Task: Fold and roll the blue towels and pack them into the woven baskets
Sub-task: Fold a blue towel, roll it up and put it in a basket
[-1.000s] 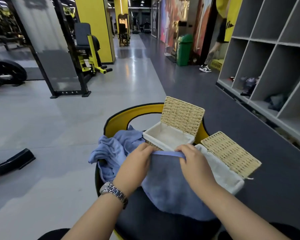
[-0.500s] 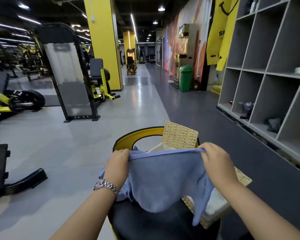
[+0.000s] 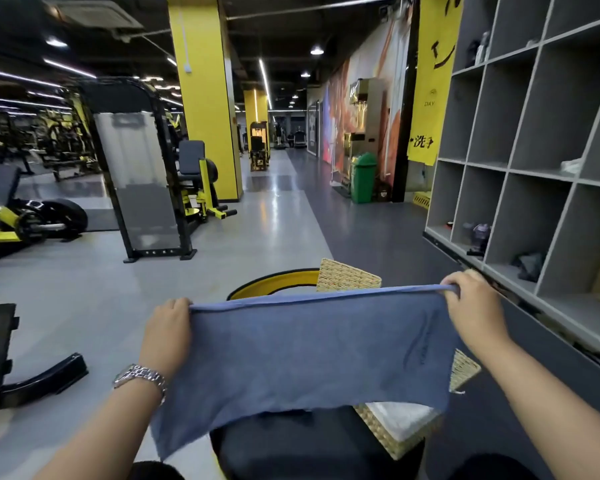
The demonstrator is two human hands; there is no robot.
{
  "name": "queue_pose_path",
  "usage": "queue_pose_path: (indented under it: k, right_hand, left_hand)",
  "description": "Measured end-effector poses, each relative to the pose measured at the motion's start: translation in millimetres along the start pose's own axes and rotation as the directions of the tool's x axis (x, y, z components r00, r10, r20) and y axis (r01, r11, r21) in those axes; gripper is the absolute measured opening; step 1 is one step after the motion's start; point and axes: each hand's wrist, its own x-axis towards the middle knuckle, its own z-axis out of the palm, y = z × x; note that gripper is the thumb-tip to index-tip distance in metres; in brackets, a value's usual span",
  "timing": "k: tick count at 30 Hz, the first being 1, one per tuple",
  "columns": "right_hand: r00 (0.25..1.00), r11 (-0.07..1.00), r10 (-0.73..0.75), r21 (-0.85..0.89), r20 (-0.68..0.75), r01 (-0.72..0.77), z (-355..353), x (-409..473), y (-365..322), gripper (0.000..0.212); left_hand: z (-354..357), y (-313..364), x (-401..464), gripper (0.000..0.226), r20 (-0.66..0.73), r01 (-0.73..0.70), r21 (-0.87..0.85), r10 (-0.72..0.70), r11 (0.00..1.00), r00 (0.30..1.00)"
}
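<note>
The fingers of the left hand (image 3: 168, 327) are curled over the top left corner of a blue towel (image 3: 309, 348), pinching its hem, and the fingers of the right hand (image 3: 473, 306) are curled the same way over the top right corner. Between the two hands the upper edge of the towel runs taut and almost level, a little higher on the right, and the cloth hangs down flat from it in front of the person, its lower edge uneven and drooping lowest at the left. A metal wristwatch (image 3: 140, 375) sits on the left wrist. Behind and below the towel is a round black seat (image 3: 312, 448) with a yellow backrest (image 3: 274, 283). On the seat, at the right, a woven basket (image 3: 395, 434) with a white lining shows under the towel's lower edge, and its open lid (image 3: 465, 370) sticks out past the right side of the cloth. A second woven lid (image 3: 349, 276) stands above the towel's top edge; the basket it belongs to is hidden by the cloth. To the right stands a grey cubby shelf (image 3: 534, 174), and to the left a weight machine (image 3: 142, 188) on the grey floor. A green bin (image 3: 363, 176) stands farther down the aisle.
</note>
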Motion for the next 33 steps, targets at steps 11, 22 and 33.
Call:
queue_pose_path:
  k: [11, 22, 33]
  right_hand:
    - [0.862, 0.759, 0.489, 0.422, 0.134, -0.496, 7, 3, 60, 0.012]
    - [0.788, 0.74, 0.612, 0.298, 0.077, -0.603, 30, -8, 58, 0.022]
    - [0.723, 0.488, 0.32, 0.548, 0.612, -0.68, 67, -48, -64, 0.01]
  left_hand:
    - [-22, -41, -13, 0.024, 0.2, 0.262, -0.173, -0.227, 0.949, 0.953]
    - [-9, -26, -23, 0.043, 0.649, 0.654, -0.701, -0.126, 0.282, 0.75]
    - [0, 96, -37, 0.027, 0.582, 0.574, -0.809, 0.035, 0.127, 0.813]
